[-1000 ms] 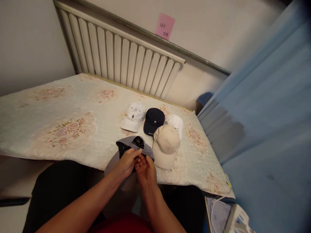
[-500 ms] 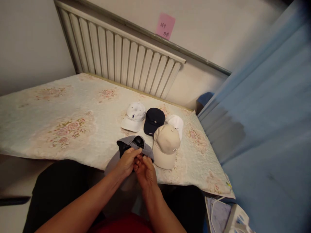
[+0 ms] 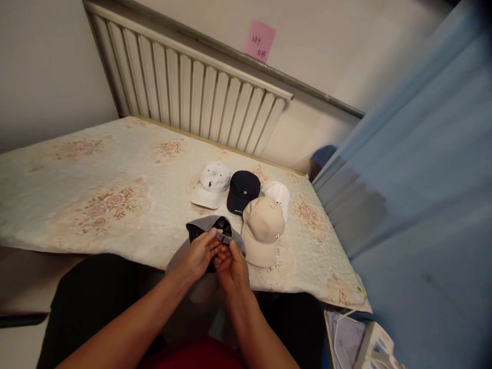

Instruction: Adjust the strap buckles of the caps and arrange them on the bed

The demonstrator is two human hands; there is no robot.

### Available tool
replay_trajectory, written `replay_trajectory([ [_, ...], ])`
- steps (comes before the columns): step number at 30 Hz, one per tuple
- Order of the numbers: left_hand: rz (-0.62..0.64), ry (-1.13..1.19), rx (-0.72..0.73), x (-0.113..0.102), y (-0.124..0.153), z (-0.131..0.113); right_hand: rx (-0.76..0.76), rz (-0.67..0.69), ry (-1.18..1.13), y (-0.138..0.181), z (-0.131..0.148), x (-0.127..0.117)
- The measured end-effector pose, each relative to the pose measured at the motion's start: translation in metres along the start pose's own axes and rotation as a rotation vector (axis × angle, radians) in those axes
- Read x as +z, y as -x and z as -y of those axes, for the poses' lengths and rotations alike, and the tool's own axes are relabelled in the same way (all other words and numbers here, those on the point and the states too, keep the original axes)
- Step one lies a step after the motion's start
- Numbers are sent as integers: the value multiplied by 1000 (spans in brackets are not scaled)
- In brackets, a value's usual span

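Both hands grip the back strap of a grey baseball cap, whose dark inside and rear opening face up. On the strap's left part is my left hand, thumb and fingers pinched. Opposite it, my right hand pinches the strap from the right with curled fingers. Just beyond lie a white cap with a small dark logo, a black cap and a beige cap. The beige one partly covers another white cap.
A floral-patterned cover spreads over the bed. Behind it stands a white radiator, with a pink note on the wall above. A blue curtain hangs on the right. A white object with a cable sits at lower right.
My left thumb has shifted back along the strap, so more of the strap shows between the hands. Both hands stay on the grey cap, and the other caps lie as before.
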State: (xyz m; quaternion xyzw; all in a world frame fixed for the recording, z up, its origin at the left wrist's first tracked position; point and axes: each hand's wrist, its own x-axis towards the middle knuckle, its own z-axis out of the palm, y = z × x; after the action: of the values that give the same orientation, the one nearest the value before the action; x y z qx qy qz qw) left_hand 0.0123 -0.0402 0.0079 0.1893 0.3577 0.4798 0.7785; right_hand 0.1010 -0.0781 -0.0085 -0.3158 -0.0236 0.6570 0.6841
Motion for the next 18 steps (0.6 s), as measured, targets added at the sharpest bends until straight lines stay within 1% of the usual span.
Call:
replay_trajectory([
  [3,-55,139,-41,-2,-6,-8,7,-31,4,-1,1,-4],
  [5,-73,176,-56,-3,-8,-12,11,-45,7,-1,0,-6],
  [8,-83,174,-67,-4,-10,-15,5,-55,11,-2,1,-7],
  [13,-76,163,-51,-6,-7,-12,-36,-65,12,-4,5,-7],
  [18,-93,183,-75,-6,-4,-13,-25,-50,19,-3,5,-9],
])
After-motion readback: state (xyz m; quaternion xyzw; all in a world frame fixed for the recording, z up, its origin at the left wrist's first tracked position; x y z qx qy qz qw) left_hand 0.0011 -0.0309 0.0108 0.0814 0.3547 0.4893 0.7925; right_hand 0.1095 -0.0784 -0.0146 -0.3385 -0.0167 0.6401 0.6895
